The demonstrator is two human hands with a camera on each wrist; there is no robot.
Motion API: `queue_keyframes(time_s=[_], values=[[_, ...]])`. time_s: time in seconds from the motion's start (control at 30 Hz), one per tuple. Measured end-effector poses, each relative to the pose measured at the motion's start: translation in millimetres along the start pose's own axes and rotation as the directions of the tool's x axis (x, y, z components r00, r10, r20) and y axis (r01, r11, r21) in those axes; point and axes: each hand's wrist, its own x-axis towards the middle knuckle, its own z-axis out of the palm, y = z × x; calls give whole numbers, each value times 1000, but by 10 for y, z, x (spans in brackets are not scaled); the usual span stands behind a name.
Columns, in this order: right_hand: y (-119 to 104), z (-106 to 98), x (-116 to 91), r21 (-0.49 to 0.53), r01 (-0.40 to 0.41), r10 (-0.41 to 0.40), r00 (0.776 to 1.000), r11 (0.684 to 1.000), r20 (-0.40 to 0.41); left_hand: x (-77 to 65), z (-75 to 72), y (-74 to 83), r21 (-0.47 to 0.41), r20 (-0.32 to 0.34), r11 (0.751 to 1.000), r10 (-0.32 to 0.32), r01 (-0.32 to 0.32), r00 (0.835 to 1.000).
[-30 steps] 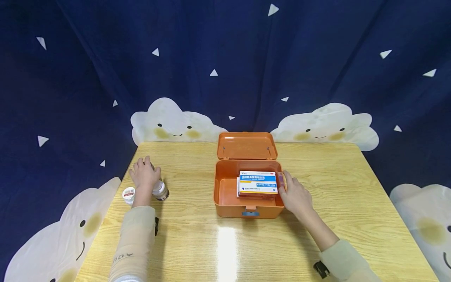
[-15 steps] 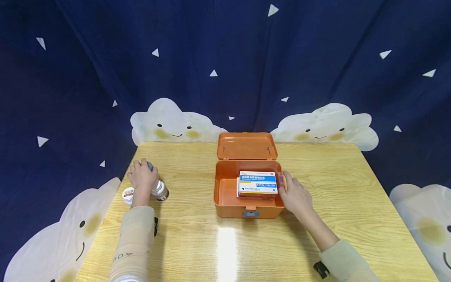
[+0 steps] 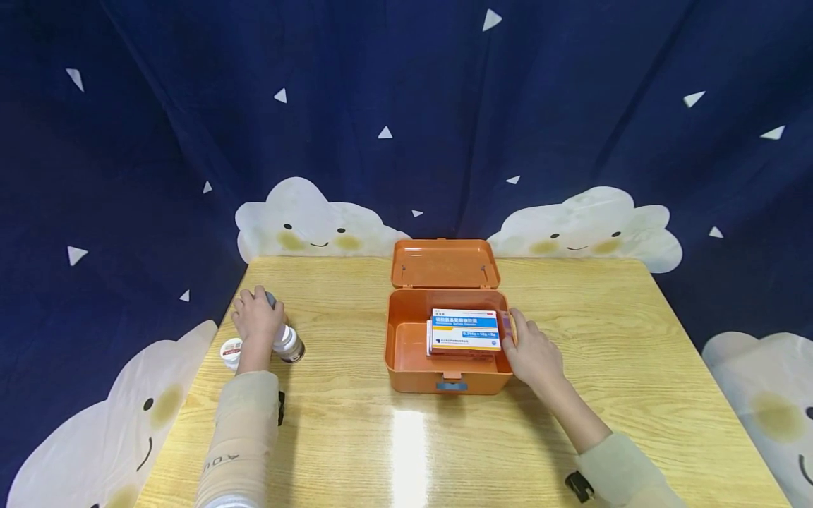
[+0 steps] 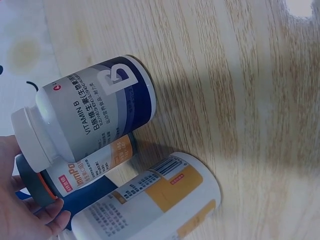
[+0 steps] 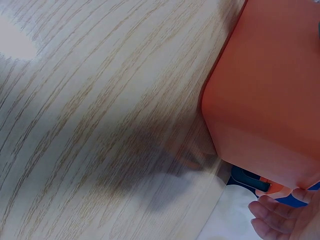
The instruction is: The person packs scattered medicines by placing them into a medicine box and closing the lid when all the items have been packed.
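My left hand (image 3: 254, 321) is at the table's left side, its fingers around the dark grey cap (image 4: 36, 186) of a white supplement bottle (image 4: 92, 172). A white-capped Vitamin B bottle (image 4: 100, 105) stands close on one side of it; another white bottle with an orange-yellow label (image 4: 155, 200) is on the other side. At table centre is an orange storage box (image 3: 406, 346) with its lid (image 3: 446, 262) raised. Inside it lies a white and blue medicine carton (image 3: 466, 329). My right hand (image 3: 536, 353) rests at the box's right rim, with relaxed fingers (image 5: 272, 215) outside the wall.
The wooden table (image 3: 343, 423) carries the box at its middle and the bottles near its left edge. A blue latch (image 3: 452, 386) sits on the box front. Behind the table hangs a dark blue curtain (image 3: 356, 106) with white clouds.
My left hand has shifted slightly left, so more of the dark cap shows beside its fingers. The right hand, the box and the carton have kept their places.
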Motion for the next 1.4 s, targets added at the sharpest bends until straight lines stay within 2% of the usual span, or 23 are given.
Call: queue_keyframes(time_s=[0.3,0.63,0.8,1.17,1.4], values=[[5,4,2,-2,-1,1,1000,1000,3,12,33,5,-34,-44,999,13,-14,999],[7,11,4,6,-2,2,1000,1000,7,16,66,60,-35,-62,996,76,-79,995],[9,13,4,6,1,-1,1000,1000,1,14,50,155,-42,-93,993,109,-114,990],[2,1,-3,8,8,-8,1000,1000,-5,14,30,391,-36,-101,985,165,-170,981],[9,4,1,14,7,-7,1000,1000,2,-26,-10,543,-37,-161,975,213,-221,964]])
